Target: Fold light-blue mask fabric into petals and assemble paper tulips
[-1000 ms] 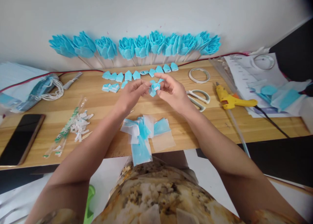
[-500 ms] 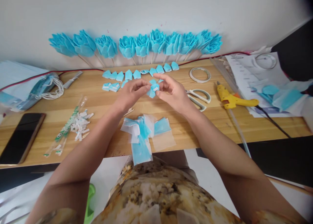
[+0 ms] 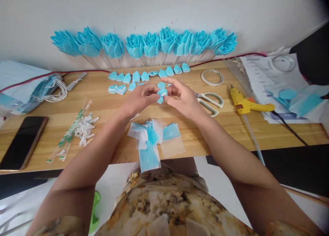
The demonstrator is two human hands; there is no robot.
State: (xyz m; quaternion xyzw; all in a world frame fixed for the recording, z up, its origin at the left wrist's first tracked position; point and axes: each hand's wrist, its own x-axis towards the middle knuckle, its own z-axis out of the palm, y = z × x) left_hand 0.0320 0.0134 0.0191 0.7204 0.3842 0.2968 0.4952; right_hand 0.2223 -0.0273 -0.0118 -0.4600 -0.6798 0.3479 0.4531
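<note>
L hand [image 3: 142, 97]: fingers curled, thumb & fingertips pinching L side of blue piece [image 3: 161, 92]. R hand [image 3: 182, 96]: thumb & fingers closed on its R side, index extended above. Piece is held btwn hands, over bench [image 3: 102, 102]. Scissors [image 3: 202, 95] lie just beside R hand; tape [image 3: 212, 84] & glue gun [image 3: 250, 106] further R. Cut sheets [image 3: 149, 141] at nr edge. Petals [image 3: 136, 77] in rows behind; flowers [image 3: 168, 41] along wall [image 3: 77, 9].

Matt, cloth-like held piece [image 3: 161, 92]

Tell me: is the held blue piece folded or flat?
Folded, it seems: the piece, between left hand and right hand, shows angled edges and a white patch.
</note>
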